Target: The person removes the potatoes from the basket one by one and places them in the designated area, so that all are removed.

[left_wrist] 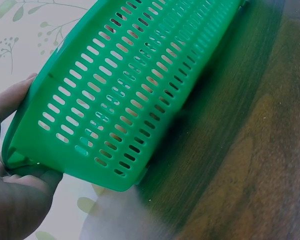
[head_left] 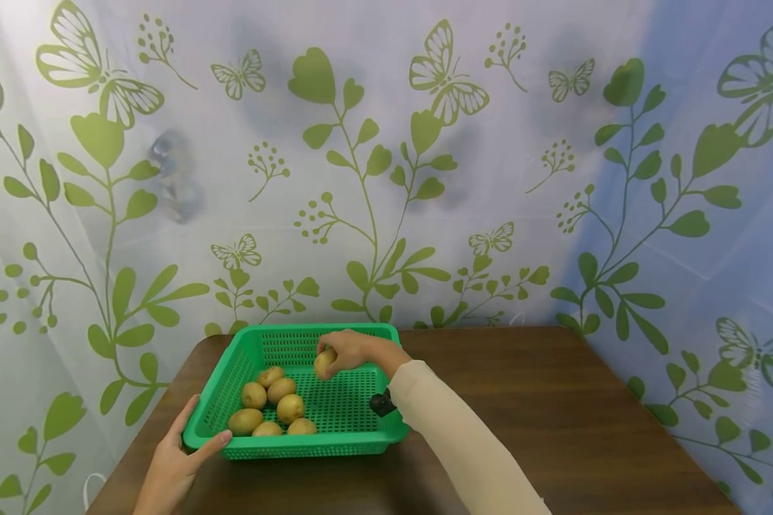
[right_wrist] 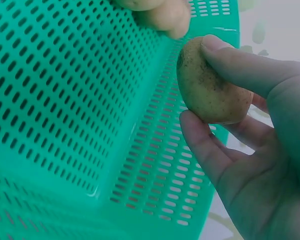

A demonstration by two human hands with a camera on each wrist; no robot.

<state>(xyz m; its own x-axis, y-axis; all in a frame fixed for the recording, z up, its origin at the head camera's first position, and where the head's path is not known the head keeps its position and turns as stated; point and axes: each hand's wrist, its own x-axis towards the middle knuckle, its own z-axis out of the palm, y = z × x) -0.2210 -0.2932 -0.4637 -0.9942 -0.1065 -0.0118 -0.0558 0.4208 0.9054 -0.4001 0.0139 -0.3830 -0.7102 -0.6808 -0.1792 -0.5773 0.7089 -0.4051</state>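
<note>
A green slotted plastic basket stands on the table, several potatoes gathered in its left half. My left hand grips the basket's front left corner, thumb over the rim; the left wrist view shows the fingers curled under that rim. Over the back part of the basket, my right hand holds one potato between thumb and fingers. In the right wrist view that potato has dark specks on its skin, and its far side is hidden by the hand.
The brown wooden table extends to the right of the basket. Behind it hangs a pale curtain printed with green leaves and butterflies. A dark device sits at the right wrist, near the basket's right wall.
</note>
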